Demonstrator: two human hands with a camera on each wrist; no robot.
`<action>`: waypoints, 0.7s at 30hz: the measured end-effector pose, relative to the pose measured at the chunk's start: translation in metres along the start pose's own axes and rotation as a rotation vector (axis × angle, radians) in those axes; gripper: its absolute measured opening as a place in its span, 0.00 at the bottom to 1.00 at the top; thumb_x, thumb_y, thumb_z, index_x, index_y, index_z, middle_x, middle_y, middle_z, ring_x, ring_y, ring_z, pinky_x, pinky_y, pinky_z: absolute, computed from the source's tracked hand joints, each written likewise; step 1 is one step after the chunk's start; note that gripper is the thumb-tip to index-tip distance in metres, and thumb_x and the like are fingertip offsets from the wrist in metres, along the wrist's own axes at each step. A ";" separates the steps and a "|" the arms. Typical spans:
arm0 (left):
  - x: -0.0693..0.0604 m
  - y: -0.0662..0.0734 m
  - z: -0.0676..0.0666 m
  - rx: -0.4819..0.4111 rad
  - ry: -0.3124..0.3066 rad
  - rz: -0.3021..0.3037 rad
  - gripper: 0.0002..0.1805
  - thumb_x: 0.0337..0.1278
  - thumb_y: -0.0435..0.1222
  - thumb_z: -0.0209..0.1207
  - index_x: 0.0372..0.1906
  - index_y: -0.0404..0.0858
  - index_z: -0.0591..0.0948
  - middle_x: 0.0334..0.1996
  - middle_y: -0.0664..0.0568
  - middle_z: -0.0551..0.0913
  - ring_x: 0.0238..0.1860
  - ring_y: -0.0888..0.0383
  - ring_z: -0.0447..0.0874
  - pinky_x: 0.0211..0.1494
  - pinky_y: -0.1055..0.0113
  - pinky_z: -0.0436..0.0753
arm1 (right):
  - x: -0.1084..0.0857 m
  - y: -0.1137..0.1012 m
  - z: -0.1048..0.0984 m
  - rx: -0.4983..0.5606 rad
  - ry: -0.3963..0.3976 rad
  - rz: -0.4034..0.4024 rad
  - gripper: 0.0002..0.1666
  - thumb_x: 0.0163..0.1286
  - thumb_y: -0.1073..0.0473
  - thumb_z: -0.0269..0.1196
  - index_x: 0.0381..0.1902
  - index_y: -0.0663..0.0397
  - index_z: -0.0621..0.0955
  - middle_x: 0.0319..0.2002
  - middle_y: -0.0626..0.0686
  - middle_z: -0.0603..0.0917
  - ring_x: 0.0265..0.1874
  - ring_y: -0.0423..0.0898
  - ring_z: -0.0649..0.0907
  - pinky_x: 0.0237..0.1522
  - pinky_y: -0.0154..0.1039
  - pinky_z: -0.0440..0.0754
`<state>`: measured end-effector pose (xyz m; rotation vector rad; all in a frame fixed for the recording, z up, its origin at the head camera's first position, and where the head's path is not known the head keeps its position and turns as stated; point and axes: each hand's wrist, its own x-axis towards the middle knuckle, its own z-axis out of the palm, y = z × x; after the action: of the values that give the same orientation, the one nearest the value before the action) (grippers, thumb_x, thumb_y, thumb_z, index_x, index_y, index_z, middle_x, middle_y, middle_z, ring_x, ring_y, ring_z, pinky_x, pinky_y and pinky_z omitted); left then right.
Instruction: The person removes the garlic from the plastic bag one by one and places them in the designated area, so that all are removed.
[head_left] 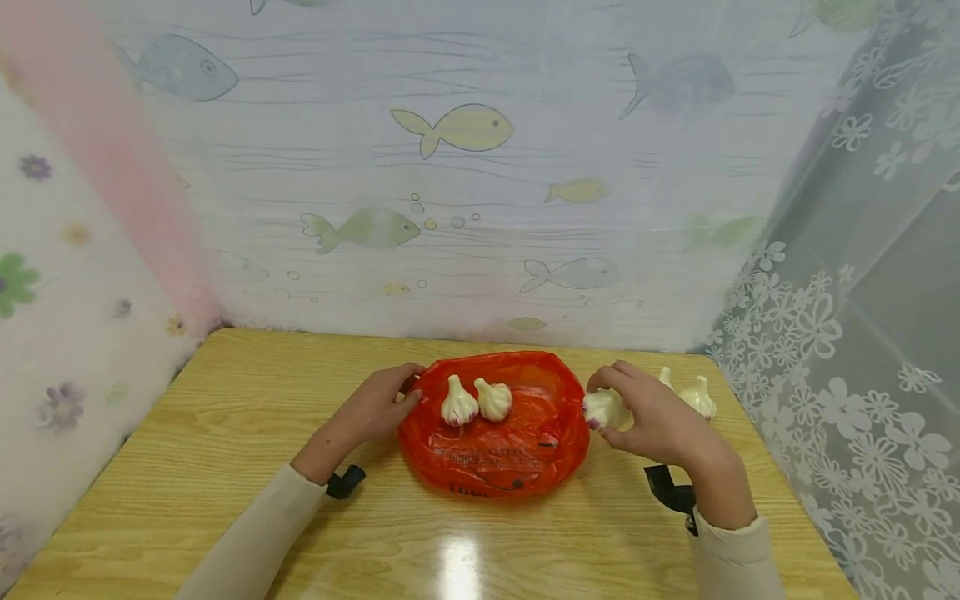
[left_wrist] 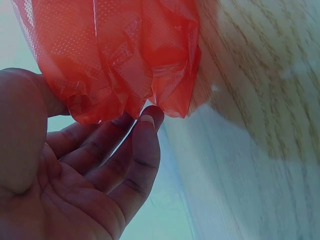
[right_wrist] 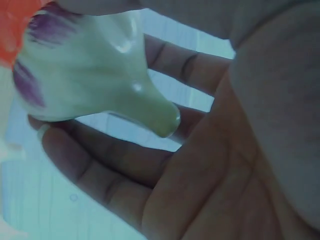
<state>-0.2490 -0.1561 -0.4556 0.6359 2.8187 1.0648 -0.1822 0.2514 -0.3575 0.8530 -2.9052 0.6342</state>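
Note:
A red plastic bag (head_left: 517,454) with dark print lies spread on the table, its rim standing up around it. Two white garlic bulbs, one on the left (head_left: 459,405) and one on the right (head_left: 494,400), sit side by side on it. At the bag's left edge, my left hand (head_left: 378,404) pinches the crumpled plastic (left_wrist: 120,75) between thumb and fingers. My right hand (head_left: 645,412) grips another garlic bulb (right_wrist: 90,65), glossy and purple-streaked, beside the bag's right rim. Its stem points toward my palm.
Behind my right hand, two more garlic bulbs, one partly hidden (head_left: 665,377) and one nearer the edge (head_left: 701,398), stand on the wooden table (head_left: 247,417). A fish-patterned curtain (head_left: 465,275) hangs along the back; a floral lace curtain (head_left: 840,400) borders the right side.

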 end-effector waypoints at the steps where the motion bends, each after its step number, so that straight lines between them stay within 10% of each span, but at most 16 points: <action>1: 0.000 0.000 0.000 0.000 -0.001 0.001 0.20 0.77 0.34 0.59 0.68 0.35 0.78 0.53 0.47 0.88 0.52 0.51 0.87 0.55 0.55 0.89 | -0.001 0.001 -0.001 0.000 -0.005 0.010 0.26 0.57 0.67 0.77 0.52 0.51 0.81 0.50 0.48 0.82 0.47 0.49 0.81 0.49 0.51 0.83; 21: 0.000 0.000 0.000 -0.005 -0.010 0.007 0.20 0.78 0.35 0.58 0.68 0.35 0.78 0.52 0.48 0.88 0.52 0.53 0.87 0.53 0.57 0.89 | 0.001 0.027 0.007 -0.029 -0.179 0.226 0.24 0.53 0.63 0.79 0.44 0.55 0.79 0.43 0.58 0.81 0.37 0.52 0.78 0.37 0.46 0.80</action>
<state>-0.2489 -0.1562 -0.4558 0.6490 2.8063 1.0658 -0.1965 0.2690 -0.3743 0.6126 -3.1950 0.5537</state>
